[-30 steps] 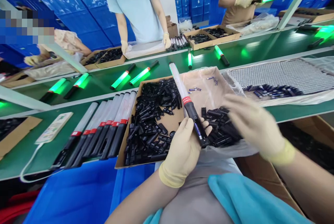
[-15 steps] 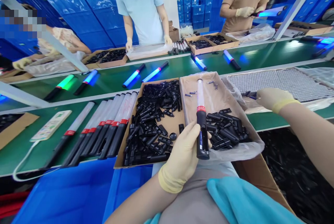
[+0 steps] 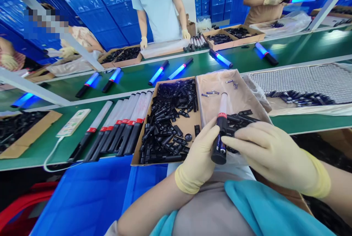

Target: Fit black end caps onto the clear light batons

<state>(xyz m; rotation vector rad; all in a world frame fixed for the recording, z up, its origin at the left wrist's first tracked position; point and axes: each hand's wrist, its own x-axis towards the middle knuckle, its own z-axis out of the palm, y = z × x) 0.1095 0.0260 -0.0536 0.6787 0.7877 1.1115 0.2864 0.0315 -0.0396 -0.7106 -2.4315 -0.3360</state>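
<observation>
My left hand (image 3: 199, 151) is wrapped round the black handle of a light baton (image 3: 222, 116), which has a clear unlit tube and a red band. The handle's battery slot faces up, and batteries (image 3: 222, 145) show inside it. My right hand (image 3: 275, 155) reaches in from the right, its fingertips at the slot. Its thumb is hidden, and whatever it may hold cannot be made out. Beneath the baton is a plastic-lined box (image 3: 225, 78) with black plastic parts and a few loose batteries.
Left of it, a cardboard box (image 3: 135, 160) holds more black parts (image 3: 165, 129). Several unlit batons (image 3: 123, 129) lie beside a power strip (image 3: 73, 122). A battery tray (image 3: 299, 82) is at right. Lit batons (image 3: 176, 71) lie on the green belt (image 3: 239, 56); co-workers stand beyond.
My right hand has come from the battery tray to the baton's slot. My left hand still holds the baton, and the view has shifted a little to the left.
</observation>
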